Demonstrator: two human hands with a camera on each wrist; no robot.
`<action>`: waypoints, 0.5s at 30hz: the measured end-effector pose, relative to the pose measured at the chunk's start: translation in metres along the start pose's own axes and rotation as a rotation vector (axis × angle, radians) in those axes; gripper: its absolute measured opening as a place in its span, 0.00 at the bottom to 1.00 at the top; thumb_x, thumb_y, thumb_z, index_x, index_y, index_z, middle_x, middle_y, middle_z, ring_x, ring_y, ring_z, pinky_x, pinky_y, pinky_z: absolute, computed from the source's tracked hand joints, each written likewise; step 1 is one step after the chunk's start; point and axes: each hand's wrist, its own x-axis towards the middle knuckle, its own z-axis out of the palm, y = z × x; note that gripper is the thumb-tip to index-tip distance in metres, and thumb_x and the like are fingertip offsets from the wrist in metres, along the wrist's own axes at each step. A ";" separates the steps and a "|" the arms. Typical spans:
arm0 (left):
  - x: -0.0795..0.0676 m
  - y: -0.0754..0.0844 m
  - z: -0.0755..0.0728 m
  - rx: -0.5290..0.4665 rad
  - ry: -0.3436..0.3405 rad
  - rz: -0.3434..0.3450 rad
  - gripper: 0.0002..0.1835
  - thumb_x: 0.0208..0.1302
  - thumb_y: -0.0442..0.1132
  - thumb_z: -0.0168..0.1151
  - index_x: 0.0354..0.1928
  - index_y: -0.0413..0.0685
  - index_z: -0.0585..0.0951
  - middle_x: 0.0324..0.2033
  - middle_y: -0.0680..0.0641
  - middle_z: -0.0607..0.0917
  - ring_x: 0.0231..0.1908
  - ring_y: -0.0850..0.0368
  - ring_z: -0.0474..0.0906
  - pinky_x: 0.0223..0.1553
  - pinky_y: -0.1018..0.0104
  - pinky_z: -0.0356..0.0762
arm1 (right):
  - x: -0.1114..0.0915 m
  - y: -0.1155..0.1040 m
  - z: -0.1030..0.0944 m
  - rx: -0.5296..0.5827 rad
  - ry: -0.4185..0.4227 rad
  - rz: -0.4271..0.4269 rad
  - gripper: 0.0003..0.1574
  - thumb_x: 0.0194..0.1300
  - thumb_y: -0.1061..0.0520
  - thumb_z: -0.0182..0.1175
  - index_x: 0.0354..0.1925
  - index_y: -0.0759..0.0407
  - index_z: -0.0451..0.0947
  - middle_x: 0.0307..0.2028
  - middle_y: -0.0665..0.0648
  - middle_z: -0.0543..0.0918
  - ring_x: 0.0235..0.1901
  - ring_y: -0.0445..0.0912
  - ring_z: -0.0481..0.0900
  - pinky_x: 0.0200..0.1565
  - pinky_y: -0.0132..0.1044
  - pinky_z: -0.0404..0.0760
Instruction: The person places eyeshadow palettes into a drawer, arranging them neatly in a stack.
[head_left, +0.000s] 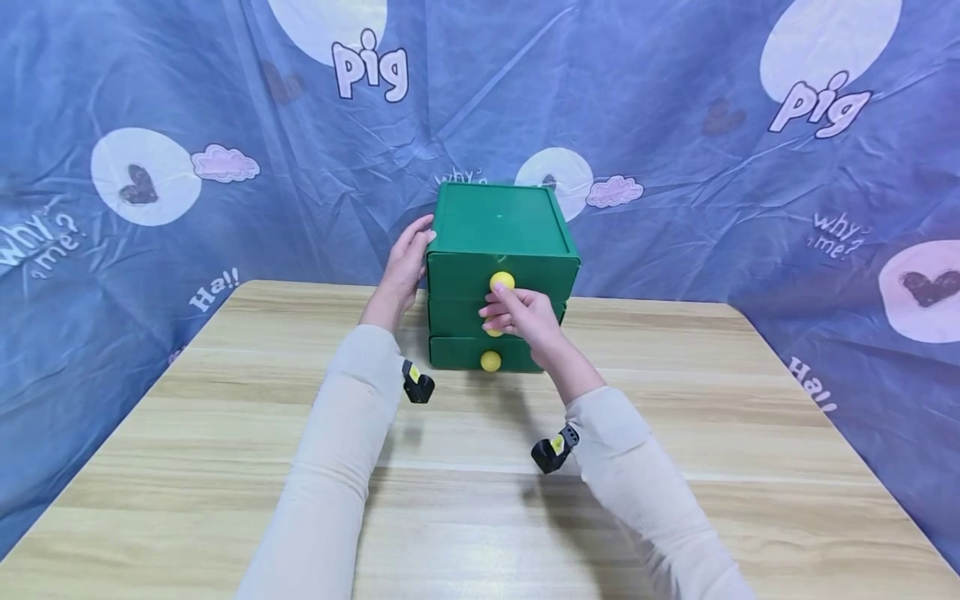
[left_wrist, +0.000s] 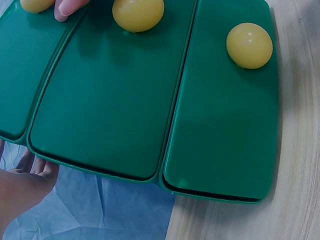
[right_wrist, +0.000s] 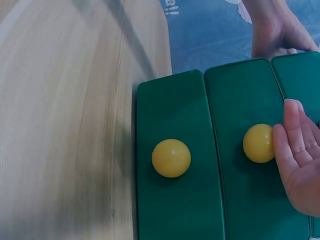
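A green three-drawer box with round yellow knobs stands toward the back of the table in the head view. My right hand is at its front, thumb and fingers pinching the top yellow knob. Its lower fingers partly cover the middle knob. Below, the bottom knob is in full sight. On the box's left side rests my left hand, fingers extended along the wall near the upper edge. Drawer fronts fill most of the left wrist view.
The box stands on a light wood-grain table. Behind it hangs a blue printed cloth. A small black camera is on the left wrist, and another black camera on the right wrist.
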 end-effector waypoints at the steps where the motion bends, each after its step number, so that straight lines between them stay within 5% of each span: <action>1: 0.000 0.000 0.000 0.008 0.001 0.000 0.22 0.59 0.39 0.47 0.58 0.50 0.66 0.53 0.47 0.69 0.49 0.57 0.65 0.49 0.57 0.59 | 0.001 0.000 -0.001 -0.009 -0.003 0.008 0.30 0.62 0.46 0.48 0.45 0.74 0.70 0.31 0.62 0.80 0.27 0.48 0.79 0.40 0.40 0.73; 10: -0.003 0.000 -0.004 0.042 0.025 -0.024 0.22 0.60 0.41 0.48 0.57 0.54 0.67 0.54 0.50 0.67 0.50 0.57 0.64 0.49 0.57 0.59 | -0.001 0.000 -0.012 -0.092 -0.117 0.048 0.30 0.61 0.45 0.49 0.47 0.71 0.69 0.34 0.64 0.79 0.32 0.49 0.79 0.40 0.38 0.73; 15: -0.005 0.001 -0.007 0.047 0.002 -0.037 0.22 0.60 0.43 0.49 0.58 0.53 0.67 0.54 0.49 0.67 0.51 0.57 0.64 0.50 0.58 0.59 | -0.009 -0.007 -0.027 -0.250 -0.186 0.042 0.27 0.63 0.50 0.47 0.49 0.72 0.67 0.38 0.67 0.76 0.35 0.52 0.77 0.44 0.42 0.70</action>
